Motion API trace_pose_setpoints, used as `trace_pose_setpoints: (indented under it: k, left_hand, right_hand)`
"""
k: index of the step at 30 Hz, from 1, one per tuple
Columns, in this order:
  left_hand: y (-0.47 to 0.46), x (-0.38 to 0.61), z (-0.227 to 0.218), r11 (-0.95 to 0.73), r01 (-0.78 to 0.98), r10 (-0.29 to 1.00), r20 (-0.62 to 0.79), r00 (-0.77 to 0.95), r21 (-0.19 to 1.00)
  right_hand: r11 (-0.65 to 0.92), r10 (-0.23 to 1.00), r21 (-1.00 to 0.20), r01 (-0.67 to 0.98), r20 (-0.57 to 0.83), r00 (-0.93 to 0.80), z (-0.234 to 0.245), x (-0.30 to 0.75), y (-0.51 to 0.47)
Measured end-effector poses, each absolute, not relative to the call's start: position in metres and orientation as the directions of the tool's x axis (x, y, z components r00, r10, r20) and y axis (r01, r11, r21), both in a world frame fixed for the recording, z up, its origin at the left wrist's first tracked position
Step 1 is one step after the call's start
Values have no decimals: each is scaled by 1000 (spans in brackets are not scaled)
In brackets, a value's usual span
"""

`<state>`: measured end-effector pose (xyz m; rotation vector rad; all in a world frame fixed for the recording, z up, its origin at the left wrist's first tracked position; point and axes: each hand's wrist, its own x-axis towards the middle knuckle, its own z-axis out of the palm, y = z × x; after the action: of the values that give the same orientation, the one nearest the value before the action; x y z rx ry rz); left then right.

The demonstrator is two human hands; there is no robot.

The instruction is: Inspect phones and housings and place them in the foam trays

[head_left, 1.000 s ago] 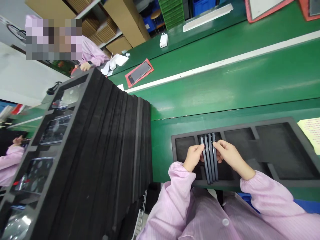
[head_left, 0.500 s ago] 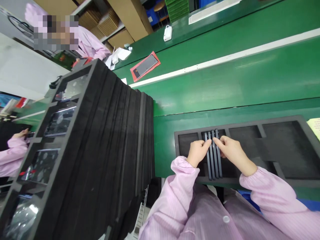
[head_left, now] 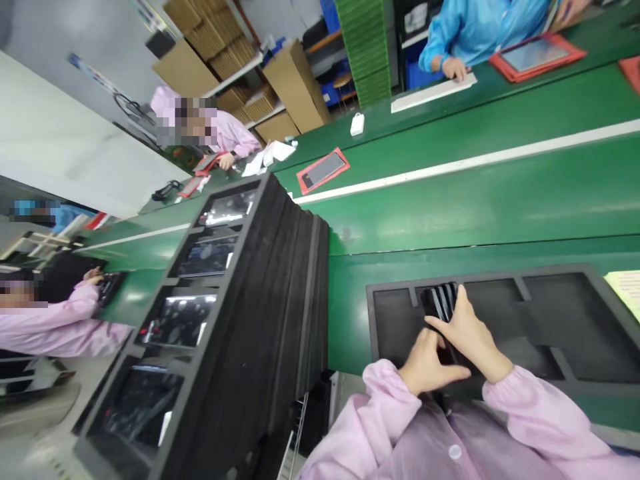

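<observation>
Several slim dark phone-like panels [head_left: 441,301] stand close together in a tilted bundle over the black foam tray [head_left: 395,287]. My right hand [head_left: 470,330] is wrapped round the bundle, its fingers along the far right side and its thumb reaching across to the left. Lower down, my left hand [head_left: 430,363] holds the near end, fingers curled at the left and thumb stretched out to the right. The hands cover much of the panels' lower part. Whether the bundle rests on the tray floor, I cannot tell.
At my left rises a tall stack of black foam trays [head_left: 280,280], glossy panels in the top one's compartments. A yellow paper [head_left: 625,290] lies right of my tray. Across the green bench [head_left: 480,187] are a phone-like panel on a red sheet [head_left: 324,171] and co-workers in pink and blue.
The bundle has tilted, and my hands have shifted from pinching its upper part to wrapping round its sides and near end. The view has swung, showing a blue-sleeved co-worker at the top right.
</observation>
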<state>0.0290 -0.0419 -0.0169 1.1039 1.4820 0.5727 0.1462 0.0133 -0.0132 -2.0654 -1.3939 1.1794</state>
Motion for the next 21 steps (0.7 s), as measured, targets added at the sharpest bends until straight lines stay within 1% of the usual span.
trace_pose_setpoints:
  k: [2,3,5,6,7,8,9,10,11,12,13,14,15,17,19,21]
  left_hand:
    - [-46,29,-15,456,279,850,-507,147,845]
    - [-45,27,-13,465,260,848,-510,145,846]
    - [-43,24,-7,459,238,871,-486,66,856]
    - [-42,22,-1,459,183,883,-469,17,869]
    - [-42,20,7,468,72,883,-469,-2,881]
    - [-44,19,18,485,-91,874,-486,16,870]
    - [-48,19,30,508,-275,857,-510,71,816]
    - [-52,18,44,531,-445,838,-525,149,721]
    - [-58,18,58,549,-558,820,-531,214,623]
    - [-64,17,72,559,-611,809,-532,252,561]
    - [-70,16,86,553,-639,808,-532,255,534]
    - [-76,15,99,537,-657,815,-528,240,530]
    - [-81,14,110,515,-666,827,-517,220,540]
    - [-90,10,127,473,-671,854,-485,189,571]
    - [-98,6,136,454,-644,874,-448,188,615]
    - [-104,1,139,445,-574,888,-422,183,687]
  right_hand:
    - [-426,900,-743,515,-408,156,-13,150,13]
    - [-415,906,-772,481,-400,140,-12,153,12]
    - [-393,917,-831,394,-387,96,-6,159,8]
    - [-379,923,-859,345,-379,72,-2,160,4]
    - [-363,929,-883,298,-367,45,4,160,-2]
    - [-346,936,-906,246,-352,20,10,159,-9]
    - [-327,942,-926,190,-334,-6,18,156,-17]
    - [-302,951,-943,140,-309,-28,26,153,-24]
    - [-254,965,-961,107,-260,-45,35,150,-31]
    - [-178,982,-979,101,-184,-52,45,147,-36]
    - [-80,995,-988,133,-87,-48,56,146,-39]
    - [29,999,-978,205,22,-36,68,147,-39]
    - [137,991,-945,298,130,-41,81,148,-39]
    - [316,948,-835,451,299,-111,110,151,-33]
    - [495,869,-710,501,421,-261,139,151,-24]
    - [689,725,-558,462,541,-427,163,147,-16]
